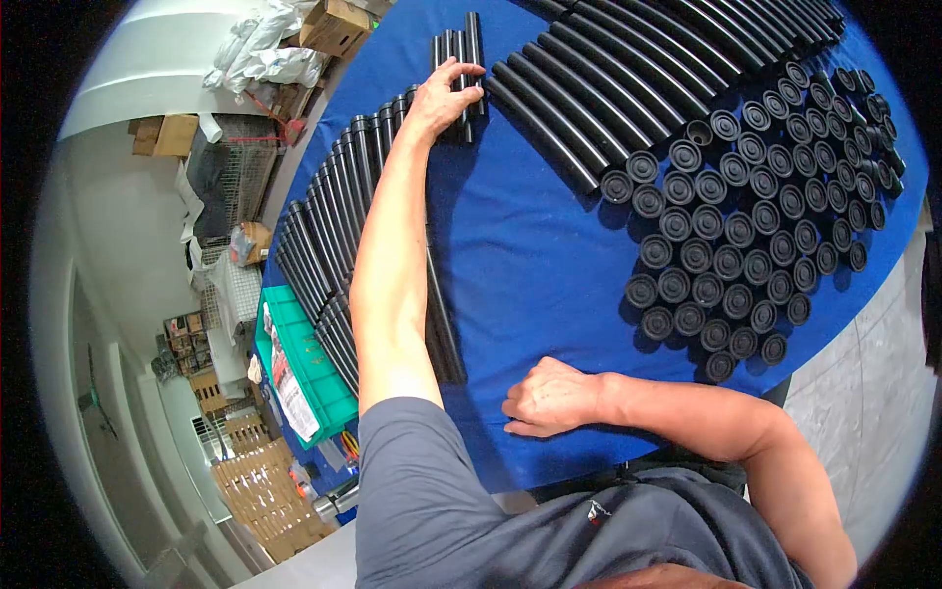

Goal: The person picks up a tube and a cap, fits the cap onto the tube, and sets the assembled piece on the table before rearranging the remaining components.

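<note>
My left hand (446, 96) reaches to the far side, thumb and fingers spread over a small group of black tubes (473, 37). It touches them from above; part of the tubes is hidden under the fingers. Beside my left forearm fans a long row of black tubes (339, 187) with wider collars at their far ends. Close to my body my right hand (551, 398) rests on the blue cloth (540, 265) with its fingers curled in; nothing shows sticking out of it.
A large row of black tubes (608, 88) lies at the back right. In front of it stand many round black pieces (726, 260) with ringed tops. A green crate (306, 353) with a printed sheet stands at the left edge. Cardboard boxes (334, 27) are beyond the table.
</note>
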The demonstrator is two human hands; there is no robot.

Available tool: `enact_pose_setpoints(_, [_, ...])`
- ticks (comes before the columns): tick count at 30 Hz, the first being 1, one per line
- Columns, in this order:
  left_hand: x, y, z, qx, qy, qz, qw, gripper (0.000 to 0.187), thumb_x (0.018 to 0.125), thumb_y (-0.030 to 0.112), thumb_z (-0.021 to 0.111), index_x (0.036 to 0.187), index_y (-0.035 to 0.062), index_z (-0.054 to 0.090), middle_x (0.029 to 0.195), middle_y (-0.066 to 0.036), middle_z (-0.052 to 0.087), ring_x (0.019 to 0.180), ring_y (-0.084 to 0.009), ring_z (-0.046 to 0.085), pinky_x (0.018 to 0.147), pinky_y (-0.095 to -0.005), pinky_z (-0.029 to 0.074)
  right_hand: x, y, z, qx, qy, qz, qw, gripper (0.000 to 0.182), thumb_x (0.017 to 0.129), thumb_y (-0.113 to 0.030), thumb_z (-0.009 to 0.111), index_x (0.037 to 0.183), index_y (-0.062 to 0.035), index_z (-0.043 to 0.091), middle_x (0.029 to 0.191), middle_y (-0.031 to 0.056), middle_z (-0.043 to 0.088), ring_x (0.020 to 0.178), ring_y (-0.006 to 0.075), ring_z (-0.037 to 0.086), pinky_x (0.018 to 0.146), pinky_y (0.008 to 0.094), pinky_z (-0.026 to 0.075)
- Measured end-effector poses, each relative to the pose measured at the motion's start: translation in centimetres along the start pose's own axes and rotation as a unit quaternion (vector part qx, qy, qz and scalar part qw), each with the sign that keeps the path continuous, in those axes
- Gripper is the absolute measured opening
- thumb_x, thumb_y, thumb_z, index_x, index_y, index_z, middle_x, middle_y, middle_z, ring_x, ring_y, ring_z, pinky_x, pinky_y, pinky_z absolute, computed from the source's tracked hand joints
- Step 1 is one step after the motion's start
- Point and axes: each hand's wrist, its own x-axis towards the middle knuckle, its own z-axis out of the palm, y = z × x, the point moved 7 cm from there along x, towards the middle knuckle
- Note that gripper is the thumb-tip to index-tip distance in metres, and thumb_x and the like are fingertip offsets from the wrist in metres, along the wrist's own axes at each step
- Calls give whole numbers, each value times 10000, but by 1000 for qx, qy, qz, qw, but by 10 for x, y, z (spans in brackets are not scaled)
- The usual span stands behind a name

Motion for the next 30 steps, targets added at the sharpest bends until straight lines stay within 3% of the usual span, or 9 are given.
enact_pose_setpoints(3, [-4, -7, 4, -5, 0, 13, 1000, 438, 822, 279, 765, 1255, 229, 718, 1576, -246, 400, 1489, -321, 373, 1215, -393, 290, -1, 0, 2, -18, 33, -21, 999, 372, 934, -373, 651, 735, -60, 625, 696, 114, 647, 651, 354, 669, 559, 483, 522])
enact_pose_setpoints(12, [-31, -4, 8, -23, 25, -19, 999, 453, 820, 264, 750, 1271, 234, 714, 1592, -223, 392, 1481, -313, 387, 1207, -398, 304, 1, -1, 4, -26, 19, -24, 999, 381, 943, -369, 640, 732, -53, 608, 703, 120, 644, 653, 361, 663, 560, 485, 523])
enact_pose_setpoints(16, [-40, 0, 5, -37, 18, -17, 999, 464, 810, 258, 750, 1271, 222, 712, 1587, -230, 396, 1483, -311, 385, 1208, -399, 304, 5, -3, 5, -22, -2, -6, 1000, 368, 913, -355, 646, 725, -39, 639, 734, 165, 683, 701, 387, 686, 619, 515, 544])
enact_pose_setpoints(21, [-41, -1, 13, -13, 34, 5, 999, 423, 785, 292, 750, 1200, 213, 737, 1570, -285, 381, 1511, -351, 318, 1225, -415, 287, 3, -3, -2, -19, 11, -10, 1000, 374, 915, -348, 640, 714, -33, 626, 728, 177, 674, 698, 399, 676, 613, 522, 537])
enact_pose_setpoints(24, [-48, 6, 16, -9, 45, 9, 999, 383, 789, 303, 751, 1166, 234, 755, 1586, -289, 350, 1511, -389, 301, 1231, -439, 274, 4, -2, 1, -26, 15, -24, 999, 374, 931, -337, 647, 723, -33, 586, 710, 150, 640, 662, 387, 647, 571, 500, 508])
enact_pose_setpoints(25, [-46, 4, 20, 7, 39, -3, 999, 368, 801, 319, 736, 1166, 282, 763, 1617, -274, 300, 1518, -409, 271, 1230, -484, 264, 4, -2, 1, -26, 12, -20, 999, 369, 924, -338, 645, 721, -33, 599, 716, 159, 651, 674, 392, 656, 587, 507, 518])
enact_pose_setpoints(30, [-48, 1, 32, 47, 52, -2, 998, 378, 831, 371, 693, 1204, 350, 749, 1646, -233, 268, 1536, -396, 231, 1212, -531, 282, 5, -2, 0, -20, 16, -16, 1000, 356, 909, -337, 638, 721, -35, 623, 729, 177, 672, 702, 401, 674, 623, 522, 542])
